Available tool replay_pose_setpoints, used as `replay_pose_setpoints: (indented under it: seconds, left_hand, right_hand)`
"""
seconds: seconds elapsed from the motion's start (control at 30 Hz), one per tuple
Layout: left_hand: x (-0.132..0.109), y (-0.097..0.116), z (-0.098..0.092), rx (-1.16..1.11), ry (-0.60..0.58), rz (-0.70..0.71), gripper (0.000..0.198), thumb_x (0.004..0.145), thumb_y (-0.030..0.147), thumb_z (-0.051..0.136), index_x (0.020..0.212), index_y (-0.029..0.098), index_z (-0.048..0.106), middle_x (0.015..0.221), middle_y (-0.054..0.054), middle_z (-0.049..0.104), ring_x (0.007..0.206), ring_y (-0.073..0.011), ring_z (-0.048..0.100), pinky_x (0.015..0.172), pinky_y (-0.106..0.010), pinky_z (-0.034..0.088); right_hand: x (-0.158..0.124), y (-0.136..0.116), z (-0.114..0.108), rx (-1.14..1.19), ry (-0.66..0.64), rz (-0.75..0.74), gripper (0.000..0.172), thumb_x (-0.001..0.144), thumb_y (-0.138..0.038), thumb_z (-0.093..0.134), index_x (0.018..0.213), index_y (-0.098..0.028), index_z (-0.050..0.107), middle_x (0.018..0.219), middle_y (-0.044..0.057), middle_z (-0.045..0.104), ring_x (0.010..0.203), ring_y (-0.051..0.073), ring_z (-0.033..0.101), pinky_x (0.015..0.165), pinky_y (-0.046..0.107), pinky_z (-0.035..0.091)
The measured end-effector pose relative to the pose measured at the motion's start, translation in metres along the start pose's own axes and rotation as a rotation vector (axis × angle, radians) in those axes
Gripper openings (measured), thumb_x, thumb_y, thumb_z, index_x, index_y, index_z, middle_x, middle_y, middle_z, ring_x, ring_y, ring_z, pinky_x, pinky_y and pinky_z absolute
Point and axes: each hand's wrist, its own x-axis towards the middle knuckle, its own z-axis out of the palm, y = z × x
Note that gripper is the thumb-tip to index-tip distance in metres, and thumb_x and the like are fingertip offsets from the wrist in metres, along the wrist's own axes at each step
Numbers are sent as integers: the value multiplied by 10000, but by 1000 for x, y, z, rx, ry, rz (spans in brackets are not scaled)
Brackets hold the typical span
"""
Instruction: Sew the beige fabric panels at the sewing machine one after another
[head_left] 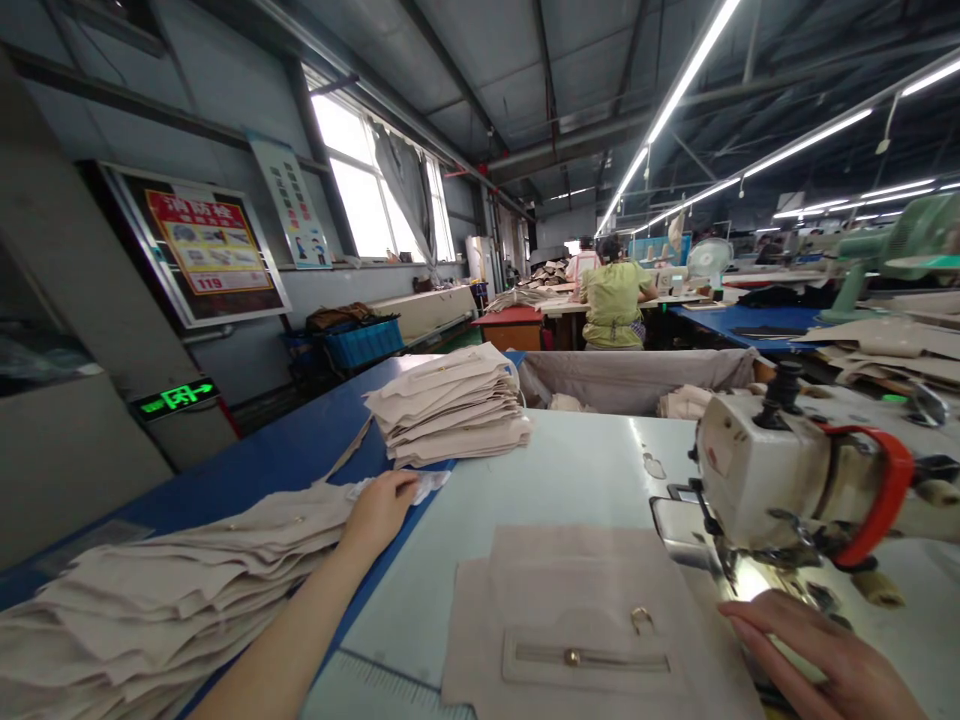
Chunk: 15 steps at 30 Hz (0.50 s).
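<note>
A beige fabric panel (pixel 577 580) with a zipper slot (pixel 585 657), a gold-coloured puller and a small metal ring lies flat on the pale machine table. At its right edge, just below the lit needle area, my right hand (pixel 817 645) pinches the cloth with fingers together. The sewing machine head (pixel 765 470) with its red guard stands above that hand. Further left, my left hand (pixel 382 510) reaches to the table's blue side, its fingers curled over a thin white piece (pixel 433 484). That hand is between two piles of beige panels, a front pile (pixel 187 580) and a back stack (pixel 450 405).
Ruler markings (pixel 397 690) run along the table's near edge. Beyond the table hangs a cloth-lined bin (pixel 637 378) with fabric inside. A person in a yellow-green top (pixel 616 300) sits further back. A green fan (pixel 892 250) stands at right.
</note>
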Motion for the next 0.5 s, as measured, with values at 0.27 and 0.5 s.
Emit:
replay_pose_setpoints:
  seconds: [0.27,0.5]
  left_hand:
    - [4,2,-5,-25,24,-25,244,759,299,524,795,222,752,950,-64,770,917,-267,697,832,-323,523]
    - [3,5,-3,-50,53,-55,218,757,305,527,748,218,726,879,-64,756,862,-263,691,783,-314,513]
  right_hand:
    - [-1,-1,-1,-7,-17,1,172,961,-358,560,982,-285,714,887,2,780,726,168,753,638,174,605]
    - [-1,-2,-1,-17,-33,13,206,970,-376,539,962,-276,720,883,17,780,737,179,756,635,184,607]
